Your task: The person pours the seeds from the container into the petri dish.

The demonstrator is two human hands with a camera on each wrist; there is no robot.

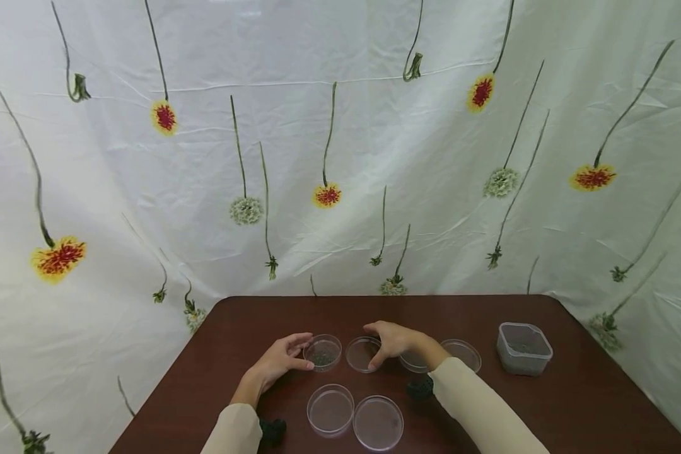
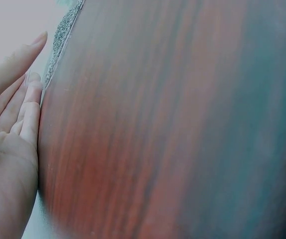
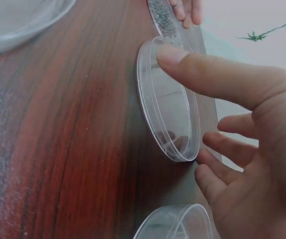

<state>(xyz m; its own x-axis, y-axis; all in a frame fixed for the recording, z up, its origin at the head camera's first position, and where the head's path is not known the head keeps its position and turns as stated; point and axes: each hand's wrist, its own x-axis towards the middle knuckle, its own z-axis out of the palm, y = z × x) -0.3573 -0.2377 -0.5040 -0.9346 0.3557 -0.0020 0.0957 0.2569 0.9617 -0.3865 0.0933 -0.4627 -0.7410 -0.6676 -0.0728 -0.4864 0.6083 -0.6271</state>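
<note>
In the head view, my left hand (image 1: 282, 360) is at the left side of a round clear petri dish of dark grains (image 1: 322, 353). Its thumb and fingers lie loosely spread along the rim; whether they press on it is hard to tell. My right hand (image 1: 396, 343) reaches over the right side of a clear petri dish (image 1: 360, 355) with no grains visible in it. The right wrist view has the thumb (image 3: 208, 74) across this dish's near rim and the other fingers, loosely bent, by its far side. Both dishes rest on the table.
Two clear dishes (image 1: 330, 410) (image 1: 378, 424) lie side by side nearer me. Two more (image 1: 414, 360) (image 1: 464, 353) are partly behind my right forearm. A square plastic tub (image 1: 524, 350) with dark contents stands at the right of the brown table (image 1: 590, 403). A flowered cloth (image 1: 295, 151) hangs behind.
</note>
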